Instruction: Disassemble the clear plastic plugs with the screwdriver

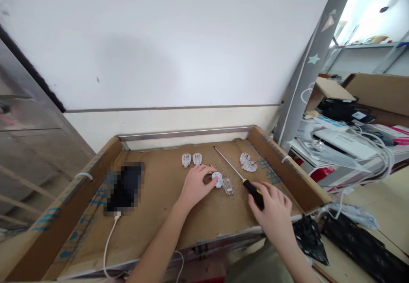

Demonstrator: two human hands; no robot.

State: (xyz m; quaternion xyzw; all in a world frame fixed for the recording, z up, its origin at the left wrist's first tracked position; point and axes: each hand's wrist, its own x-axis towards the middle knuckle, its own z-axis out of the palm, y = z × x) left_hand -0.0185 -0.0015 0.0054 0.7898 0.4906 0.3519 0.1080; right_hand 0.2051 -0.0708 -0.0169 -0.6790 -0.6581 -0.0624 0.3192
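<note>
Six clear pieces (217, 179), seemingly; left hand (197, 184) holds one, right hand (274, 204) one screwdriver (254, 192).

Bench (150, 206), cardboard-lined, raised sides. Rear: two clear plugs (186, 160), side by side. Right: two clear pieces (249, 166), touching. Centre: transparent part (228, 187), dark specks. Left: pixelated dark object (125, 188), white cable (110, 236).

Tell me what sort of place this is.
Probably a small workshop or assembly bench: a screwdriver under the right hand, clear plug parts on a cardboard-lined worktop, and a side table piled with boxes and cables.
</note>
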